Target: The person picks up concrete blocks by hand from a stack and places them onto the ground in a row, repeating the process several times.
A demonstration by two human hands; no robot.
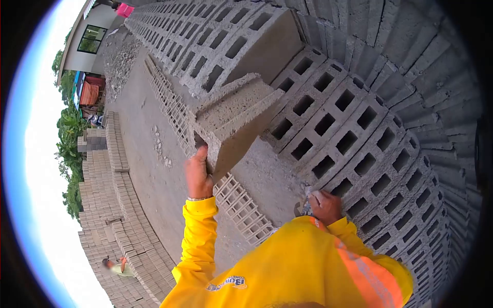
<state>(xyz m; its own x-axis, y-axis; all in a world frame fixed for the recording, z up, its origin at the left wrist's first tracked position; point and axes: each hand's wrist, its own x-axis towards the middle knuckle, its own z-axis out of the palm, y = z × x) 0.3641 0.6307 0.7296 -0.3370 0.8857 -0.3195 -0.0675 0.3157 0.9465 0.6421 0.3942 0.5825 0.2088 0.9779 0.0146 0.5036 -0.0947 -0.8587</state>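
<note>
A rough grey concrete hollow block (235, 126), grooved along its upper face, is slanting beside the stacked hollow blocks (355, 129). The left hand (199, 174) is clamping its near end; the right hand (327, 206) is curling by the stack, its grip impossible to tell.

I'm seeing a plain grey-tan block (239, 131), super bright yellow shirt (277, 262), orange panel (379, 280) with a silvery stripe (365, 277).

Wears yellow long-slv shirt (287, 264), blue-&-white chest logo (233, 281) partly legible; R side has orange hi-vis panel (382, 282) w/ silver refl. stripe (361, 273). L hand (198, 172) & R hand (326, 206) bare; thin bracelet (196, 198) on L wrist.
</note>
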